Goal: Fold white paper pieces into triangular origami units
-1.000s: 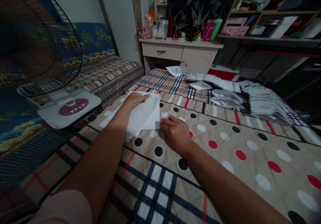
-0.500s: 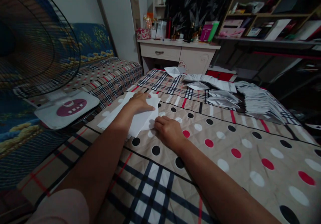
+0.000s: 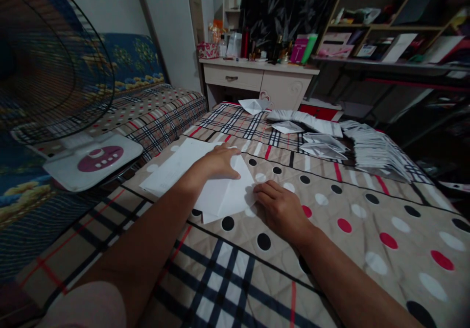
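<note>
The left hand [image 3: 221, 161] lay palm-down, thumb and fingers spread, on white paper sheets [image 3: 238, 193] over the patterned quilt [image 3: 271, 279]. The right hand [image 3: 281, 206] was curled at their right corner; whether it pinched anything, I couldn't tell. The step looked like sliding sheets apart or into line, calling for steady left-hand pressure. The left forearm [image 3: 154, 235] hid some sheets. Folded paper pieces [image 3: 380, 152] lay well beyond, nearer the dresser [image 3: 281, 88]; a fan [image 3: 55, 68] stood leftward.
</note>
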Demonstrator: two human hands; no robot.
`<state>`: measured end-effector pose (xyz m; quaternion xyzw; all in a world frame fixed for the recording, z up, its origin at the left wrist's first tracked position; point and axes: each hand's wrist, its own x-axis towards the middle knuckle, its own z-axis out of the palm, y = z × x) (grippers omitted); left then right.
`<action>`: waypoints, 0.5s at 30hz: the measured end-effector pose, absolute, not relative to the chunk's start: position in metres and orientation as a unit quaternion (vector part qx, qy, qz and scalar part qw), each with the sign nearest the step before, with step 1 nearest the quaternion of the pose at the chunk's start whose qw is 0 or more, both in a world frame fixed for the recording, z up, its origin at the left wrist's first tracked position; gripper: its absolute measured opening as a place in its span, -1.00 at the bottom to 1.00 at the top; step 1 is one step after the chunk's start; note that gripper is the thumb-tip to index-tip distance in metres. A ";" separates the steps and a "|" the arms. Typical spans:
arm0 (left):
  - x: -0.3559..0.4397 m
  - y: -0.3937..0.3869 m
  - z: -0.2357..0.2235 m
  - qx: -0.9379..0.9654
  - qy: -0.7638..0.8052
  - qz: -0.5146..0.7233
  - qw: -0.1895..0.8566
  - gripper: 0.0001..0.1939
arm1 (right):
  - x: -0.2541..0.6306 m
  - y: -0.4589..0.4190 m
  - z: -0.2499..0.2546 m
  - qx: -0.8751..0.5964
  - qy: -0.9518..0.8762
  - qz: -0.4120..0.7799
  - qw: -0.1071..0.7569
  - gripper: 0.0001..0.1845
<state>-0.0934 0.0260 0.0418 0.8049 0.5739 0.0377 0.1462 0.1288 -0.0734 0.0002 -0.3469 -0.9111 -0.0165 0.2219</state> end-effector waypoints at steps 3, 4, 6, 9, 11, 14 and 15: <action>-0.086 0.020 0.040 0.810 0.569 0.011 0.142 -0.17 | 0.131 -0.074 0.000 -0.351 -0.911 -0.014 0.218 -0.86; -0.087 0.020 0.041 0.806 0.575 0.005 0.137 -0.16 | 0.133 -0.074 0.000 -0.353 -0.909 -0.015 0.219 -0.86; -0.094 0.022 0.044 0.792 0.598 -0.009 0.122 -0.14 | 0.140 -0.073 0.000 -0.356 -0.907 -0.018 0.226 -0.85; -0.107 0.027 0.049 0.756 0.647 -0.039 0.090 -0.12 | 0.155 -0.068 0.000 -0.370 -0.894 -0.008 0.255 -0.85; -0.113 0.031 0.051 0.738 0.671 -0.045 0.060 -0.14 | 0.166 -0.064 0.001 -0.394 -0.871 0.013 0.294 -0.84; -0.112 0.036 0.047 0.749 0.661 0.025 0.045 -0.32 | 0.181 -0.059 0.002 -0.440 -0.799 0.065 0.404 -0.90; -0.108 0.037 0.045 0.765 0.638 0.073 0.057 -0.43 | 0.184 -0.058 0.002 -0.456 -0.761 0.098 0.452 -0.94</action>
